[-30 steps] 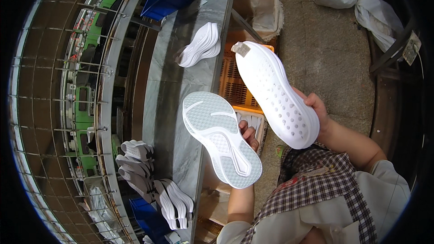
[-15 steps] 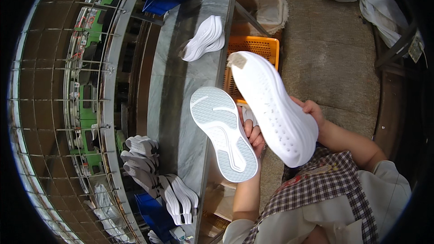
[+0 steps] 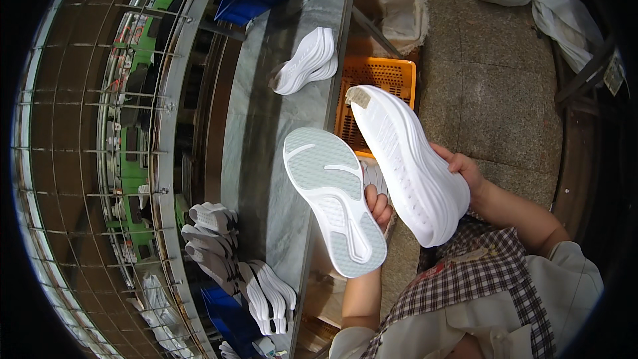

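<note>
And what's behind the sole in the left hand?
Behind the sole: the left hand, partly visible at its right edge, and the grey table; the palm is covered.

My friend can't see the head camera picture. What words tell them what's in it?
A person's left hand holds a white shoe sole, greenish-grey tread showing, and the right hand holds another white sole with a tan patch at one end. More soles lie on the grey bench to the left.
</note>
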Demonstrator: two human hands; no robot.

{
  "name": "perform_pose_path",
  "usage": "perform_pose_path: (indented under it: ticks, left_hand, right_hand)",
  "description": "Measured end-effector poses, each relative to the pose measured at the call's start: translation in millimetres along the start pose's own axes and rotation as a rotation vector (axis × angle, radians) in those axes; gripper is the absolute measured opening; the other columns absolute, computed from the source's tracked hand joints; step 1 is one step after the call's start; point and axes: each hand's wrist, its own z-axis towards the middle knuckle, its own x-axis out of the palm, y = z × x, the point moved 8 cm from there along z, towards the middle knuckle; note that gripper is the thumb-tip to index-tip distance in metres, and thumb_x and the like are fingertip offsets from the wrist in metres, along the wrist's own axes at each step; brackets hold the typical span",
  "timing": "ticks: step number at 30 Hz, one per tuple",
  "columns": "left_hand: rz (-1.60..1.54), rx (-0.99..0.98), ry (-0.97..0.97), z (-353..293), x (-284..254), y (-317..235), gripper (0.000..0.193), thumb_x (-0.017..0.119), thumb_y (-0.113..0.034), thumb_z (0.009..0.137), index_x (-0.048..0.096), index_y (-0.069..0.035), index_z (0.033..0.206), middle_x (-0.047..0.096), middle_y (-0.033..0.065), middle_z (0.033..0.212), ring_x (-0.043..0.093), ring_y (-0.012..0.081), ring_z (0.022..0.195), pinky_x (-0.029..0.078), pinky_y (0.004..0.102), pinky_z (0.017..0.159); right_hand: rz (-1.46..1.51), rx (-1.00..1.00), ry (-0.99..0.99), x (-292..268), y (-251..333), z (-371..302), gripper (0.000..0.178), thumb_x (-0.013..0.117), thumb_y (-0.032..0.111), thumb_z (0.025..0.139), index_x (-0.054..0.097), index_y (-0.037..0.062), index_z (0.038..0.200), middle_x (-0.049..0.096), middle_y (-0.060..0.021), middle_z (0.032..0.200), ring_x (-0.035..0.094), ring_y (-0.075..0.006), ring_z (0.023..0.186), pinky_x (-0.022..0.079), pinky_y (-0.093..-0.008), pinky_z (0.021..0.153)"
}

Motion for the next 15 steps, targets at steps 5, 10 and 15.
perform_pose_path:
  ticks: [5, 10, 15]
  left_hand:
    - [0.36, 0.054, -0.379, 4.8, -17.6, -1.9, 0.059, 0.055, -0.019, 0.091, 0.025, -0.01, 0.141, 0.051, 0.0147, 0.115, 0.057, 0.0244, 0.096, 0.053, 0.0354, 0.077]
    - [0.577, -0.175, -0.343, 20.2, -16.7, 4.7, 0.086, 0.06, -0.003, 0.085, 0.003, -0.022, 0.145, 0.033, 0.0207, 0.138, 0.05, 0.0334, 0.116, 0.051, 0.0462, 0.09]
    - [0.899, -0.205, -0.231, 37.7, -26.1, 18.8, 0.086, 0.062, -0.013, 0.087, -0.002, -0.009, 0.145, 0.023, 0.0192, 0.143, 0.026, 0.0303, 0.133, 0.026, 0.041, 0.108]
  right_hand:
    - [-0.426, 0.012, -0.037, -0.4, -5.3, 10.3, 0.08, 0.056, 0.016, 0.066, 0.026, -0.0011, 0.139, 0.043, -0.0199, 0.129, 0.049, -0.0267, 0.117, 0.041, -0.0396, 0.101]
    - [-0.692, 0.292, -0.174, -43.9, -4.4, 16.6, 0.077, 0.062, 0.032, 0.079, 0.025, -0.0003, 0.138, 0.039, -0.0183, 0.131, 0.041, -0.0266, 0.121, 0.031, -0.0392, 0.106]
    - [-0.93, 0.341, -0.249, -63.9, 7.5, 36.0, 0.079, 0.059, 0.029, 0.086, 0.011, 0.0062, 0.145, 0.036, -0.0188, 0.137, 0.037, -0.026, 0.128, 0.035, -0.042, 0.104]
